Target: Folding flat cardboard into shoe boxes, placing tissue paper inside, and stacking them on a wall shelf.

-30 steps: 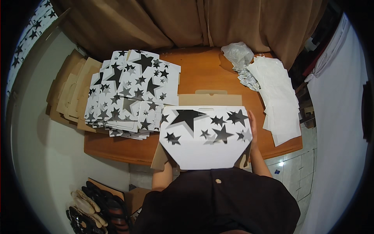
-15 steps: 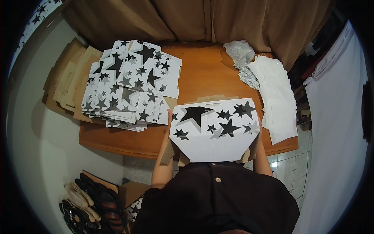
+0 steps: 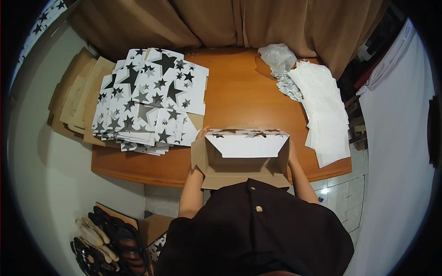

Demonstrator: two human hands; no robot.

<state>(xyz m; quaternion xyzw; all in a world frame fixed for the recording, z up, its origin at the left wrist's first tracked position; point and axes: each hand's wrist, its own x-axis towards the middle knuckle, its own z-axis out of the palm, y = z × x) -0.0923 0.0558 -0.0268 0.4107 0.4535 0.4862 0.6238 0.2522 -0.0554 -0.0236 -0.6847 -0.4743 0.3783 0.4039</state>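
Note:
A cardboard box (image 3: pixel 246 168), brown inside and white with black and grey stars outside, is held between both hands at the table's near edge. Its top is open toward me, and a white tapered flap (image 3: pixel 244 147) stands at the far side. My left hand (image 3: pixel 201 134) grips the box's left side, fingertips showing past its far corner. Against the right side rests my right hand (image 3: pixel 292 157), its fingers mostly hidden by the box wall. To the left lies a pile of flat star-printed cardboard sheets (image 3: pixel 152 99).
Flat brown cardboard pieces (image 3: pixel 76 96) lean at the wooden table's (image 3: pixel 235 92) left end. On the right are overlapping white paper sheets (image 3: pixel 324 110) and a crumpled clear plastic bag (image 3: pixel 278 60). Several shoes (image 3: pixel 99 239) sit at lower left; a brown curtain (image 3: pixel 207 23) hangs behind.
The box has tipped, so its open brown inside now faces me instead of its starred panel. Both hands moved with it, slightly left.

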